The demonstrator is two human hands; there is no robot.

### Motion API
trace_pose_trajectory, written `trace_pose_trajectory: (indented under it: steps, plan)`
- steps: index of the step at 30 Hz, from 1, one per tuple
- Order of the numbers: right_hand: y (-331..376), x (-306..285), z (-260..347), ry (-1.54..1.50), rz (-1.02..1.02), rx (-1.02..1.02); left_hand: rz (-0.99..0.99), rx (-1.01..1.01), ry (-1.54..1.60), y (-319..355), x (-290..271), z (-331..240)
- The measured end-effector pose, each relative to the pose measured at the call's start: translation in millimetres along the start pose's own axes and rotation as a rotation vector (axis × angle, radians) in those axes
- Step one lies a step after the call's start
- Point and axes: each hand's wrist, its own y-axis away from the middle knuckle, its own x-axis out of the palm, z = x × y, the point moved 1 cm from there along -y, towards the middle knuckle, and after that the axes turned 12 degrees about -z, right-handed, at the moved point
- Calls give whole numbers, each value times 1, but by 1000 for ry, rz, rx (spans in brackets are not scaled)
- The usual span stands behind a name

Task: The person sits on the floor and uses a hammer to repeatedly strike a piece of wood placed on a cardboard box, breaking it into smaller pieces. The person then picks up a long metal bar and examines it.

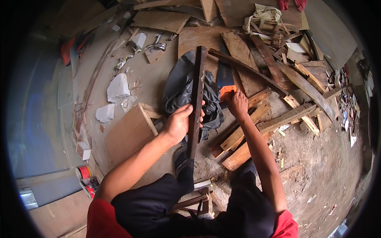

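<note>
My left hand is wrapped round a long dark brown wooden strip, which runs away from me between my legs and the far boards. To its right, my right hand is closed on the orange handle of a handsaw. The saw's dark blade points away from me, apart from the strip in my left hand. Beneath the strip lies a crumpled black plastic bag. Another dark strip slants across the boards beyond the saw.
Several wooden offcuts lie near my right forearm, and a scrap pile spreads at the far right. At left are a plywood panel, white broken chunks and a red-labelled can. A small wooden frame sits between my legs.
</note>
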Motion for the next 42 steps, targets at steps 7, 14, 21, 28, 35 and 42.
trace_pose_trajectory:
  steps: [7,14,21,28,35,42]
  plan:
    - [-3,-5,26,182,196,156,-84,-83,323,46,-18,-15]
    - [5,-13,22,-1,47,55,-70,-26,296,66,-29,-28]
    - [2,-104,15,-96,143,198,-284,92,183,60,-22,12]
    - [-19,-266,133,-958,213,101,-76,137,303,78,8,8]
    - [-26,-377,240,-1043,98,40,15,281,205,147,69,-61]
    - [-31,-427,268,-1321,30,32,-40,358,89,239,88,-104]
